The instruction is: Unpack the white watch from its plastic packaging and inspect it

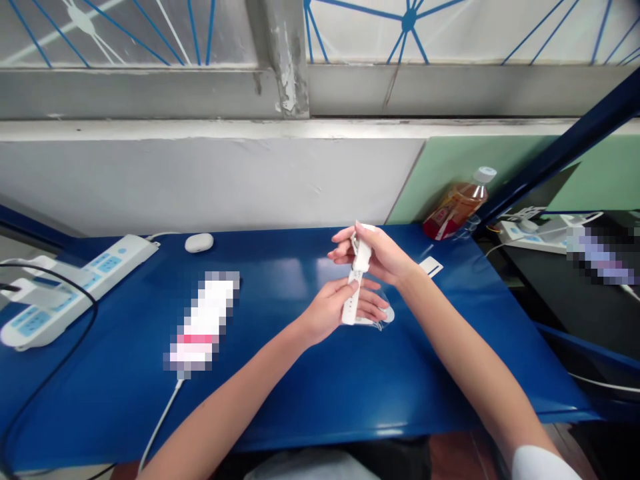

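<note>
**White strap, held in two hands above the tabletop**

Item: white strap, near upright, over the middle of the blue tabletop.
Right hand: grip closed on the strap's upper end.
Left hand: grip closed on the lower end, thumb in front.
Handling note: best kept taut between both hands, with fingertip pressure only; twisting would probably strain it.
Beneath: clear wrapper, on the tabletop.
Nearby: small card; earbud case; power strip; bottle, well apart.
</note>
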Demonstrator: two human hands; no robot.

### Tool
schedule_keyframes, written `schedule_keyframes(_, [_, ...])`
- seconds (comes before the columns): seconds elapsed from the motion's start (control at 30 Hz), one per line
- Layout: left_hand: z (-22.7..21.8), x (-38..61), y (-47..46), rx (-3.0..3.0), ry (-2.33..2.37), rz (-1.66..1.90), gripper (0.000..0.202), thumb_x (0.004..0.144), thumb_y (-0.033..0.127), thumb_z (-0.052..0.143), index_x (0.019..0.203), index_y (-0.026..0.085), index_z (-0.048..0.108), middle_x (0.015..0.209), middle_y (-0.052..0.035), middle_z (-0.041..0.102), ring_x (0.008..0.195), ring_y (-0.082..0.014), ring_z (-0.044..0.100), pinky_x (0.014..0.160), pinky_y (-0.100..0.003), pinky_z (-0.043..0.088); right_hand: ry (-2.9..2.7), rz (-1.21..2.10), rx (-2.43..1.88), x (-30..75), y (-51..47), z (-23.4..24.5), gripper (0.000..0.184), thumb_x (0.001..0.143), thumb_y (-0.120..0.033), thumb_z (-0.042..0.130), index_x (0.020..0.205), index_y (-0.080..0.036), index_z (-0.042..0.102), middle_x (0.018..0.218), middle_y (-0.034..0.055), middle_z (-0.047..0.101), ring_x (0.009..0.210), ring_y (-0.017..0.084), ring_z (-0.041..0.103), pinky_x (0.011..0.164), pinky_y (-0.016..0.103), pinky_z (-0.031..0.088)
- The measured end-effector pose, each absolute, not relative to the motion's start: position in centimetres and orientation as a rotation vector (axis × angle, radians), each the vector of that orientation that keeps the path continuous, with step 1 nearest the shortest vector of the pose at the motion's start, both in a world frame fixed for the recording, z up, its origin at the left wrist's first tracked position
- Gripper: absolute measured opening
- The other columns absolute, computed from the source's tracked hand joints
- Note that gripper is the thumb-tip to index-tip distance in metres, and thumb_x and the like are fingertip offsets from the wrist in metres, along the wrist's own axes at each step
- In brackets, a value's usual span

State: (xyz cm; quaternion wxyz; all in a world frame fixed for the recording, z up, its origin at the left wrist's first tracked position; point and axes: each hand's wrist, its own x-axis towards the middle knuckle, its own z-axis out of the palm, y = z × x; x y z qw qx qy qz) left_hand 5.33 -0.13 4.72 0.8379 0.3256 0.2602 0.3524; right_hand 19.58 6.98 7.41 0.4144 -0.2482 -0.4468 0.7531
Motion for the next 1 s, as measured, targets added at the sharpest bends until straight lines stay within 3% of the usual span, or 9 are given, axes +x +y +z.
schedule_keyframes(0.07, [4.6,5.3,-0.1,0.666,0.519,0.722,0.036,0.088,0.041,0.068,0.102,0.008,0.067,0.091,-0.0176,0.075,0.079,-0.0269,0.073,0.080,-0.042,0.055,-1.142,2.008,-0.572,19.6,6.9,7.7,0.045,0.092,-0.052,0.056,0.108,-0.013,0.070,0.095,0.0106,0.077,0.094,0.022,0.073,0.088,0.034,0.057])
schedule_keyframes(0.17, [4.4,5.3,-0.1,0.654,0.495,0.697,0.033,0.088,0.037,0.068,0.099,0.006,0.068,0.093,-0.0189,0.075,0.084,-0.0275,0.074,0.083,-0.041,0.055,-1.125,2.130,-0.493,19.7,6.8,8.0,0.050,0.098,-0.051,0.043,0.116,-0.011,0.066,0.111,0.0137,0.074,0.103,0.023,0.070,0.092,0.035,0.055])
schedule_keyframes(0.47, [3.9,5.3,-0.1,0.632,0.479,0.686,0.029,0.091,0.032,0.065,0.103,0.005,0.068,0.100,-0.0214,0.074,0.089,-0.0295,0.074,0.088,-0.044,0.054,-1.045,2.196,-0.524,20.1,7.2,8.2,0.076,0.099,-0.063,0.018,0.114,-0.007,0.066,0.113,0.0185,0.072,0.103,0.025,0.071,0.088,0.034,0.057])
schedule_keyframes(0.7, [3.7,5.1,0.0,0.664,0.464,0.676,0.032,0.093,0.032,0.062,0.108,0.004,0.067,0.106,-0.0239,0.072,0.093,-0.0310,0.073,0.090,-0.046,0.053,-1.052,2.194,-0.480,20.2,7.3,7.8,0.079,0.099,-0.063,0.013,0.116,-0.007,0.066,0.114,0.0185,0.072,0.106,0.027,0.069,0.090,0.036,0.056])
schedule_keyframes(1.0, [4.1,5.0,0.0,0.662,0.439,0.677,0.030,0.094,0.029,0.060,0.108,0.004,0.068,0.105,-0.0226,0.073,0.094,-0.0314,0.073,0.090,-0.046,0.053,-1.065,2.175,-0.496,20.2,7.6,7.6,0.078,0.097,-0.068,0.021,0.114,-0.007,0.067,0.111,0.0172,0.073,0.101,0.026,0.071,0.088,0.035,0.056])
